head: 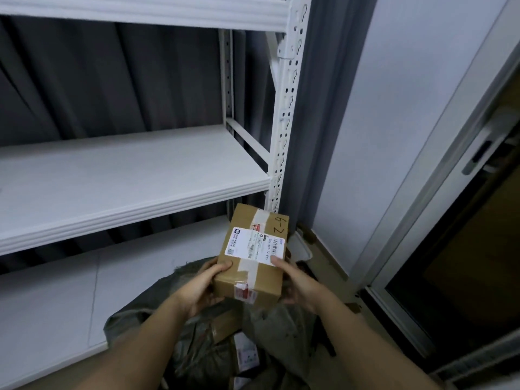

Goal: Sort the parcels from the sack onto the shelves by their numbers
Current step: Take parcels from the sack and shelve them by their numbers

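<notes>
A brown cardboard parcel [254, 254] with a white shipping label, clear tape and a handwritten number at its far right corner is held above the sack. My left hand [203, 287] grips its near left edge, thumb on top. My right hand [298, 285] grips its near right side, thumb on the label. Below them the grey-green sack [197, 342] lies open on the floor with more parcels [244, 356] showing inside. The white metal shelving [135, 175] stands at the left, with a middle shelf, a lower shelf [70, 291] and an upper one.
The rack's perforated white upright [284, 116] rises just behind the parcel. Dark grey curtains [112, 80] hang behind the rack. A white wall [394, 108] and a glass door with a metal frame and handle [475, 161] are at the right.
</notes>
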The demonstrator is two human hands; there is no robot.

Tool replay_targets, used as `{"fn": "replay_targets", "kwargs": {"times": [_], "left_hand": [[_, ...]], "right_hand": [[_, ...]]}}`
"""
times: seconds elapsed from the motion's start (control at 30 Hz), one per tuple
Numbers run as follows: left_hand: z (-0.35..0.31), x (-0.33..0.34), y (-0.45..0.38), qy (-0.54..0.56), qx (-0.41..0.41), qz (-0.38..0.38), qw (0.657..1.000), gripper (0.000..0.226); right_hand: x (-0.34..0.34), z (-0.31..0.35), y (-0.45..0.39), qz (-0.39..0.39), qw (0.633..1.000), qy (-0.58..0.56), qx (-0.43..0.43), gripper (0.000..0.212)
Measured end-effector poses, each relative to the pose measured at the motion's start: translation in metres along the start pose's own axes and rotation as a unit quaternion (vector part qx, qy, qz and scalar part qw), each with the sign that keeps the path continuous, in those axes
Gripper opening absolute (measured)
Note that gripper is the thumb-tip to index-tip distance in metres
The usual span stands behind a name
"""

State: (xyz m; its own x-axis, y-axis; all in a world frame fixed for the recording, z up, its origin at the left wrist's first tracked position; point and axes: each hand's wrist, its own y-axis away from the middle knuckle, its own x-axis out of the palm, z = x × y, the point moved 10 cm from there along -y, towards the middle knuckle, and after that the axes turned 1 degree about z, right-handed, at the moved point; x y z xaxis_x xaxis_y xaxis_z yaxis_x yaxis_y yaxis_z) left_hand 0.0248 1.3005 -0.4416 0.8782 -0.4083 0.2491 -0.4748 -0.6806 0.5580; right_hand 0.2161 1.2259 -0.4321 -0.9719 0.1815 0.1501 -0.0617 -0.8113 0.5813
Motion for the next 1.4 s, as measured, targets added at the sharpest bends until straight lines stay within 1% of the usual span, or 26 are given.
{"fn": "replay_targets", "kwargs": {"times": [0.03,0.07,0.13,0.2,0.23,0.27,0.33,0.37,0.4,0.43,0.5,0.57,0.6,0.63,0.67,0.73,0.8,0.9,0.97,1.1,1.17,1.23,1.3,1.33,1.37,1.4], "left_hand": [[0.003,0.004,0.002,-0.023,-0.016,0.017,0.999,0.076],[0.005,0.006,0.003,-0.054,-0.029,0.029,0.998,0.080],[0.007,0.011,0.002,-0.122,-0.036,0.036,0.991,0.083],[0.002,0.021,0.001,-0.186,-0.025,0.035,0.982,0.075],[-0.001,0.029,0.001,-0.200,-0.017,0.035,0.979,0.072],[-0.005,0.036,0.000,-0.194,-0.001,0.025,0.981,0.073],[-0.021,0.044,-0.003,-0.174,0.058,-0.037,0.982,0.084],[-0.032,0.045,-0.003,-0.188,0.090,-0.078,0.975,0.088],[-0.040,0.051,-0.002,-0.209,0.112,-0.097,0.966,0.091],[-0.044,0.060,-0.003,-0.226,0.124,-0.088,0.962,0.093],[-0.040,0.088,-0.007,-0.250,0.117,0.003,0.961,0.096],[-0.029,0.113,-0.002,-0.276,0.079,0.097,0.953,0.104],[-0.024,0.121,0.001,-0.293,0.062,0.132,0.945,0.108],[-0.020,0.129,0.005,-0.307,0.047,0.162,0.937,0.108],[-0.015,0.137,0.010,-0.315,0.036,0.184,0.930,0.103],[-0.007,0.148,0.021,-0.316,0.022,0.196,0.928,0.089],[0.002,0.156,0.037,-0.317,0.011,0.199,0.927,0.087],[0.026,0.173,0.071,-0.311,0.005,0.210,0.927,0.089],[0.040,0.180,0.092,-0.292,0.015,0.205,0.934,0.088],[0.079,0.202,0.132,-0.228,0.032,0.193,0.954,0.080],[0.096,0.216,0.150,-0.197,0.032,0.199,0.959,0.077],[0.113,0.234,0.165,-0.183,0.032,0.207,0.960,0.074],[0.113,0.241,0.169,-0.183,0.054,0.201,0.961,0.075],[0.122,0.269,0.189,-0.198,0.059,0.218,0.954,0.074],[0.128,0.287,0.198,-0.202,0.060,0.232,0.950,0.073],[0.128,0.292,0.198,-0.199,0.068,0.230,0.950,0.072]], "right_hand": [[0.000,0.003,0.001,-0.007,1.000,0.002,-0.017,0.091],[-0.004,0.006,0.006,-0.021,0.999,0.009,-0.033,0.092],[-0.017,0.015,0.015,-0.055,0.995,0.049,-0.067,0.086],[-0.032,0.018,0.027,-0.088,0.987,0.105,-0.088,0.080],[-0.040,0.018,0.035,-0.106,0.982,0.128,-0.095,0.076],[-0.047,0.018,0.043,-0.117,0.978,0.142,-0.101,0.073],[-0.060,0.014,0.061,-0.129,0.977,0.137,-0.101,0.069],[-0.066,0.012,0.072,-0.133,0.977,0.134,-0.097,0.069],[-0.074,0.010,0.084,-0.138,0.976,0.139,-0.095,0.069],[-0.080,0.009,0.096,-0.140,0.975,0.147,-0.093,0.068],[-0.093,0.008,0.119,-0.145,0.974,0.146,-0.094,0.066],[-0.102,0.005,0.141,-0.143,0.973,0.153,-0.095,0.060],[-0.105,0.004,0.152,-0.141,0.972,0.161,-0.095,0.057],[-0.106,0.004,0.161,-0.140,0.971,0.167,-0.096,0.055],[-0.108,0.002,0.173,-0.141,0.970,0.172,-0.100,0.055],[-0.110,-0.002,0.193,-0.140,0.969,0.176,-0.105,0.062],[-0.110,-0.011,0.211,-0.130,0.969,0.180,-0.107,0.066],[-0.113,-0.029,0.244,-0.123,0.970,0.177,-0.109,0.058],[-0.115,-0.038,0.269,-0.124,0.969,0.177,-0.121,0.053],[-0.127,-0.058,0.330,-0.154,0.959,0.182,-0.151,0.040],[-0.140,-0.072,0.358,-0.180,0.957,0.146,-0.175,0.036],[-0.155,-0.087,0.390,-0.216,0.950,0.111,-0.195,0.040],[-0.164,-0.098,0.399,-0.242,0.947,0.085,-0.194,0.052],[-0.177,-0.115,0.433,-0.275,0.938,0.065,-0.199,0.057],[-0.184,-0.126,0.450,-0.291,0.934,0.054,-0.200,0.061],[-0.186,-0.131,0.453,-0.292,0.935,0.048,-0.196,0.063]]}}
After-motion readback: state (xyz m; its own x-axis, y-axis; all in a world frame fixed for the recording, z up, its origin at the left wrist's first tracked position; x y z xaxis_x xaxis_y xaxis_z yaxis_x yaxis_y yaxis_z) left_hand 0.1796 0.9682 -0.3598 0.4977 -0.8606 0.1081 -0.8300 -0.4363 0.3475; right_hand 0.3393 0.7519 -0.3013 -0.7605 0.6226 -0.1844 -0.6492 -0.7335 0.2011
